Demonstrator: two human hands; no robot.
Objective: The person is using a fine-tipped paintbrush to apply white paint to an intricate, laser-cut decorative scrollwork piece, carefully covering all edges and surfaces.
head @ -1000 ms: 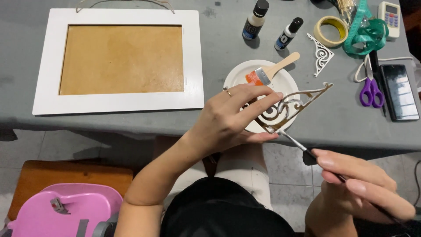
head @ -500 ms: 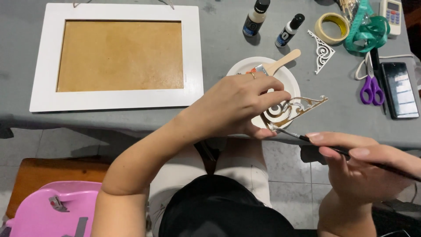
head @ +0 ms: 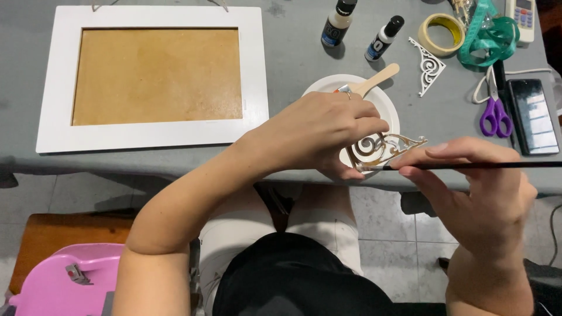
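Note:
My left hand [head: 319,131] pinches a small wooden scrollwork corner bracket [head: 383,149] and holds it over the near edge of a white paper plate [head: 386,105]. My right hand [head: 474,187] grips a thin black paintbrush [head: 468,165] that lies level, its tip touching the lower edge of the bracket. A flat wooden stick [head: 377,79] rests across the plate behind my left hand. A second, white scrollwork bracket [head: 429,67] lies flat on the grey table [head: 293,70] beyond the plate.
A large white frame with a brown board [head: 155,76] lies at the left. Two small paint bottles [head: 363,29], a roll of masking tape [head: 442,32], teal ribbon [head: 489,38], purple scissors [head: 490,108] and a phone [head: 533,114] sit at the right. A pink seat [head: 64,281] stands below left.
My right hand rose from my lap and brought the brush up level against the bracket. My left hand shifted the bracket slightly lower and nearer the table's front edge.

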